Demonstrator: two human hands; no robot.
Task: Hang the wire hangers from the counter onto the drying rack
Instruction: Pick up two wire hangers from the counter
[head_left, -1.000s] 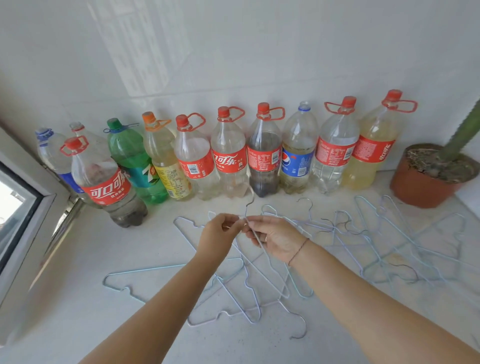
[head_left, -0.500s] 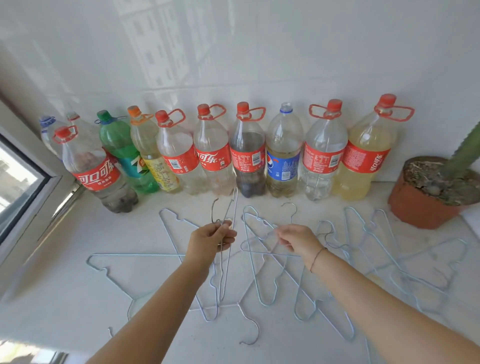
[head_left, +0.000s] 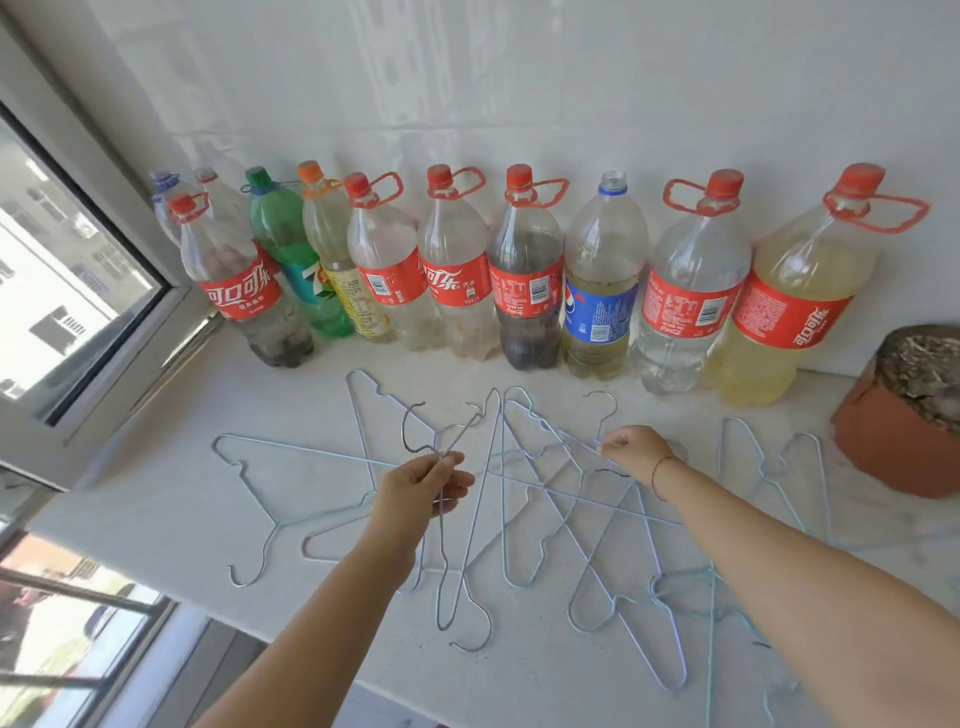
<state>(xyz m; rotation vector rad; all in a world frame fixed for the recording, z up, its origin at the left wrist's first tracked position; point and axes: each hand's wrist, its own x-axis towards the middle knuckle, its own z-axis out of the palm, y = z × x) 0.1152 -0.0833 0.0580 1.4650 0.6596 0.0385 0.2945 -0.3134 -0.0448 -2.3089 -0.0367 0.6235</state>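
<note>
My left grip (head_left: 423, 480) pinches hanger necks (head_left: 441, 441) at frame centre; my right grip (head_left: 636, 452) pinches another hanger (head_left: 602, 415) lying on the tabletop (head_left: 156, 499).

"可口可乐" on red-labelled bottle (head_left: 244, 296); pepsi logo on blue-labelled bottle (head_left: 597, 312).

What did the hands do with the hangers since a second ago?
The hands moved apart. The left hand kept the collected hangers in its grip, drawing them left. The right hand let go and reached right, pinching another hanger lying on the counter. The bottles and flowerpot stayed put.
</note>
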